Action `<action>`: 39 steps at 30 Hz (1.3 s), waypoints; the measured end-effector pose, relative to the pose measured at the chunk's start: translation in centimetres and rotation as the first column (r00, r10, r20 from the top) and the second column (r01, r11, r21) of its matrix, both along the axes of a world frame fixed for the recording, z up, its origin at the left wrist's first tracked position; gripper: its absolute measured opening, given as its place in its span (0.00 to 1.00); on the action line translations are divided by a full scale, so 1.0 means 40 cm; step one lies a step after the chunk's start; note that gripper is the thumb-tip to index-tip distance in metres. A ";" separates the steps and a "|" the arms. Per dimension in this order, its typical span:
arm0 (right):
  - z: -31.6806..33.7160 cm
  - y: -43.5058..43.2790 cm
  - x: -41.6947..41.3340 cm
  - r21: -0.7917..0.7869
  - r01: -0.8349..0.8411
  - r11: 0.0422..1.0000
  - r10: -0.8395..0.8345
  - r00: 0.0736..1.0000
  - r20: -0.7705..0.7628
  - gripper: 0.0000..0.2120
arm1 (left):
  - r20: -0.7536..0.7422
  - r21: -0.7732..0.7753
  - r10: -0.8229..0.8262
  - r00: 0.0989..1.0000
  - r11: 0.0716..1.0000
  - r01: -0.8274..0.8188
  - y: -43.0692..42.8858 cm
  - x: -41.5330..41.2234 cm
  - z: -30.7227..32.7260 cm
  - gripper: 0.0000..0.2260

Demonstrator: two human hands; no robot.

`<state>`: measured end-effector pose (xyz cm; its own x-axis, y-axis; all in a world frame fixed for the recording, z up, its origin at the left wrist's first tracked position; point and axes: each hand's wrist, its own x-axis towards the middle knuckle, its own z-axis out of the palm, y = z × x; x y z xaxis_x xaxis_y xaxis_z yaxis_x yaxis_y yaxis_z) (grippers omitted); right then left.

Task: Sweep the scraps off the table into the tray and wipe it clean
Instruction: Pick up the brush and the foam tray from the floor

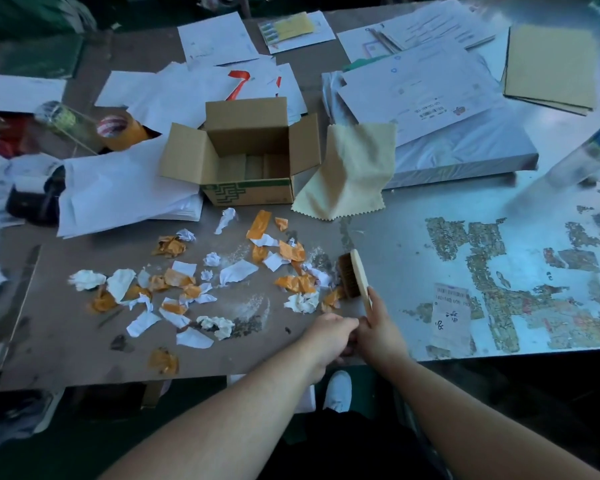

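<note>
Sweeping is starting: the right hand (378,329) holds the brush (355,277) tight beside the scraps (201,285); left hand (329,336) curled, maybe empty. Next, push them left; no tray seen.

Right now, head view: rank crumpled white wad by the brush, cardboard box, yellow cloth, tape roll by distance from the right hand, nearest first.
From the right hand, which grips the brush:
1. Crumpled white wad, just to its left among the scraps.
2. Yellow cloth, straight beyond, draped off the paper stack.
3. Cardboard box, beyond and left, beside the cloth.
4. Tape roll, far left, past the box.
</note>
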<state>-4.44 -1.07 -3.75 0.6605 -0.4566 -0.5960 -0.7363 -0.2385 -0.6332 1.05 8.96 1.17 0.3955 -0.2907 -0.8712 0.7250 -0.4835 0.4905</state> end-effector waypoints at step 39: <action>0.077 0.562 0.036 0.055 -0.736 0.675 0.733 0.677 0.061 0.12 | -0.006 0.137 0.923 0.384 0.381 -0.914 0.659 -0.196 -0.026 0.14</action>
